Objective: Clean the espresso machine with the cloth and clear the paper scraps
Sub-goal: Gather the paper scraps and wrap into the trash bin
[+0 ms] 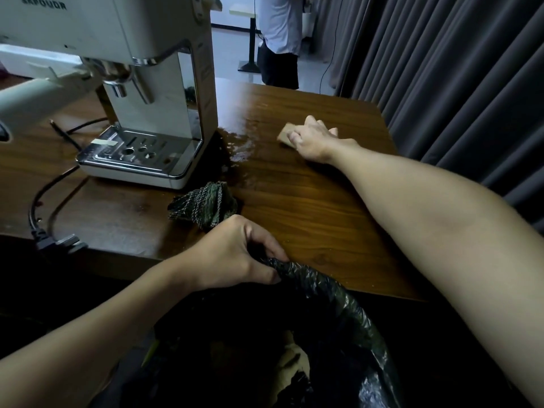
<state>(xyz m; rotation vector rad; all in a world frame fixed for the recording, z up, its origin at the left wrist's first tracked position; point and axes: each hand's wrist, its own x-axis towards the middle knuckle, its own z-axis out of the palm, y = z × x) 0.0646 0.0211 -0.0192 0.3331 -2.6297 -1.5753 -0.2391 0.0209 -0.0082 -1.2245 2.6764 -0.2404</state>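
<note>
Paper clearing looks like the step now. Upper middle, the right hand (315, 139) curls its grip on a paper scrap (285, 134) on the counter (309, 201). Lower middle, the left hand (235, 251) pinches the black bag (323, 290). The cloth (206, 206) lies beside the espresso machine (153, 33). Next, the scrap needs lifting into the bag.

Right hand (316, 139) grips paper scrap (284, 136); left hand (235, 254) pinches black bag (323, 293); cloth (206, 206) beside espresso machine (153, 39).
</note>
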